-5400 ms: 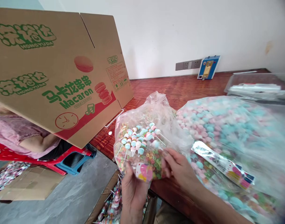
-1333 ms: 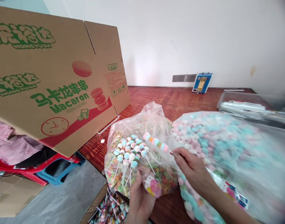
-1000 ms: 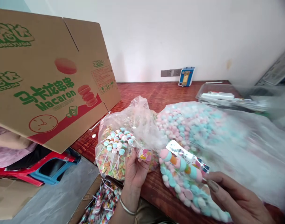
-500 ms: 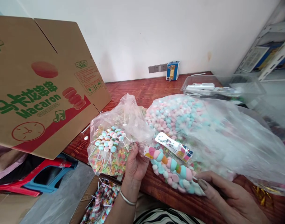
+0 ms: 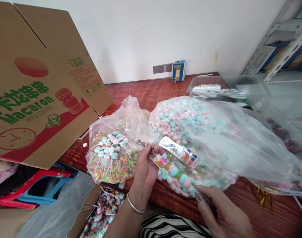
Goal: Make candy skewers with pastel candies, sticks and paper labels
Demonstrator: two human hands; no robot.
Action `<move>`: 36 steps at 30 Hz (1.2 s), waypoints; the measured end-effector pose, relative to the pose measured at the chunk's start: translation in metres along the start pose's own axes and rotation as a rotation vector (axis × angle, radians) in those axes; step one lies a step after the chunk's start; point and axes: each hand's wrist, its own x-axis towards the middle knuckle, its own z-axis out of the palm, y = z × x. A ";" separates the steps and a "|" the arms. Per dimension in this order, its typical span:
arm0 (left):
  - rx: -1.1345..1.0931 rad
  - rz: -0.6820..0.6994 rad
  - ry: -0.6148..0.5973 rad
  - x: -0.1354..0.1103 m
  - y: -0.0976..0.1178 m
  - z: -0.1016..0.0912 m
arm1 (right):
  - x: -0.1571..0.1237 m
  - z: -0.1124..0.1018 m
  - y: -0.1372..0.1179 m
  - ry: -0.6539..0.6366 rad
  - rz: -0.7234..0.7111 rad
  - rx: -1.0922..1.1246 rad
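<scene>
My left hand (image 5: 146, 165) pinches the upper end of a clear printed wrapper, with crinkled film showing above the fingers. A candy skewer (image 5: 174, 172) of pink and blue marshmallows and coloured rings lies at least partly inside that wrapper. My right hand (image 5: 222, 208) is closed on the stick end of the skewer at lower right. Just above the skewer lie flat printed wrappers (image 5: 178, 150). Behind them rests a big clear bag of pink, blue and white marshmallows (image 5: 180, 115). Left of my left hand, several small marshmallow lollipops (image 5: 111, 145) lie on a bag of coloured rings (image 5: 123, 170).
A large cardboard box (image 5: 49, 82) stands at left. Below the table edge, an open carton holds wrapped candy skewers (image 5: 103, 211). A clear plastic tub (image 5: 227, 89) and a small blue device (image 5: 178, 71) stand at the back. Another person sits partly visible by a red-and-blue chair (image 5: 42, 188).
My right hand has moved left towards my left hand, and the skewer sits further into the wrapper. The camera view has shifted slightly right.
</scene>
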 end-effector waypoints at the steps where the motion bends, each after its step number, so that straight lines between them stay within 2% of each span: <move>1: -0.019 -0.016 -0.014 0.000 -0.003 0.004 | -0.002 0.004 -0.001 -0.003 0.062 0.065; 3: -0.056 -0.033 -0.019 0.001 -0.007 0.011 | -0.004 0.010 -0.004 -0.062 0.291 0.296; 6: -0.100 -0.051 0.004 0.003 -0.014 0.015 | -0.005 0.018 -0.010 -0.237 0.755 0.786; 7: -0.102 -0.063 0.001 0.003 -0.016 0.015 | -0.005 0.020 -0.012 -0.278 0.870 0.913; 9: -0.082 -0.088 -0.007 0.003 -0.020 0.015 | -0.005 0.024 -0.012 -0.319 0.969 1.029; 10: -0.066 -0.088 -0.009 0.003 -0.022 0.014 | -0.005 0.026 -0.011 -0.299 0.945 1.010; 12: -0.041 -0.066 -0.008 0.003 -0.025 0.013 | -0.005 0.028 -0.008 -0.226 0.764 0.817; 17: 0.002 -0.034 0.049 0.006 -0.030 0.013 | -0.007 0.024 0.004 -0.047 0.012 -0.047; 20: 0.017 -0.059 0.098 0.008 -0.031 0.014 | -0.010 0.021 0.011 0.033 -0.335 -0.373; 22: 0.012 -0.092 0.117 0.008 -0.031 0.014 | -0.011 0.020 0.014 0.046 -0.453 -0.469; 24: 0.005 -0.117 0.112 0.008 -0.032 0.014 | -0.009 0.020 0.013 0.028 -0.454 -0.455; 26: -0.014 -0.117 0.087 0.007 -0.034 0.013 | -0.004 0.020 0.009 -0.010 -0.305 -0.318; 28: -0.042 -0.105 0.057 0.006 -0.035 0.012 | 0.003 0.021 0.005 -0.064 -0.020 -0.066; 31: -0.073 -0.112 0.005 0.005 -0.038 0.009 | 0.010 0.023 0.001 -0.156 0.470 0.441; 33: -0.088 -0.146 -0.029 0.005 -0.039 0.006 | 0.013 0.024 0.001 -0.204 0.719 0.757; 36: -0.117 -0.204 -0.051 0.005 -0.039 0.005 | 0.013 0.024 0.002 -0.261 0.895 1.029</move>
